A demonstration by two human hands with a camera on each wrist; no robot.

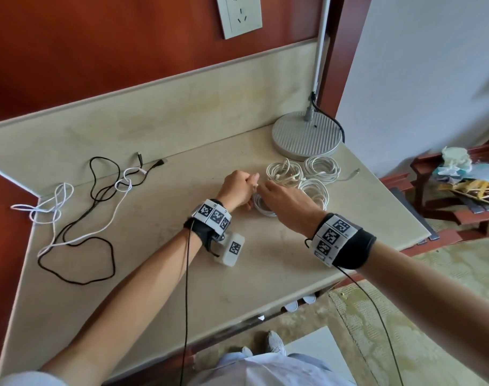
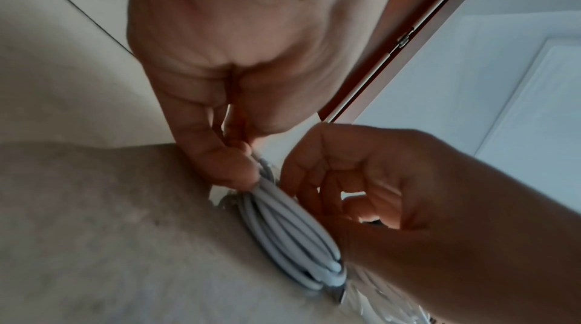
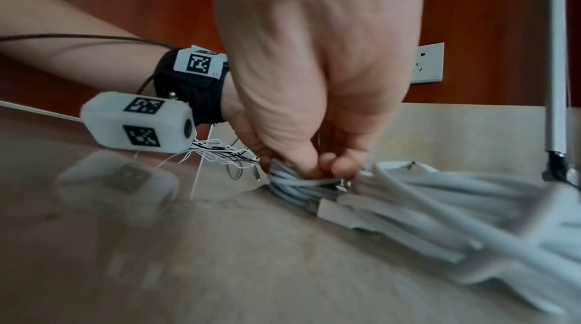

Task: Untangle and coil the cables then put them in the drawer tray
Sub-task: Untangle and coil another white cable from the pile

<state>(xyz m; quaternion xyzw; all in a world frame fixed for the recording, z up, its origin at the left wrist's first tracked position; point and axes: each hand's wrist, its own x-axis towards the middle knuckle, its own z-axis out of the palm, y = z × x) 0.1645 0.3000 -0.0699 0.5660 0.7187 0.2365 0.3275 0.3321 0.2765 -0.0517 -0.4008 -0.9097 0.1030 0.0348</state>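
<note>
Both my hands, left (image 1: 237,188) and right (image 1: 286,203), pinched the coil (image 2: 292,237) (soft, springy, light); I judged gripping across its bundled loops best.

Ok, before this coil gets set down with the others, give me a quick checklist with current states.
1. Left hand has a grip on the coil being wound: ok, fingertips pinch its loops.
2. Right hand on the same coil: ok, fingers curl onto it in the right wrist view.
3. Coil's loose end tucked in: cannot tell, hands hide it.
4. Finished white coils grouped by the lamp base: ok, three lie there.
5. All cables untangled: not ok, the black cable and white cable are knotted together at the left.
6. Drawer tray ready: cannot tell, none in view.
</note>
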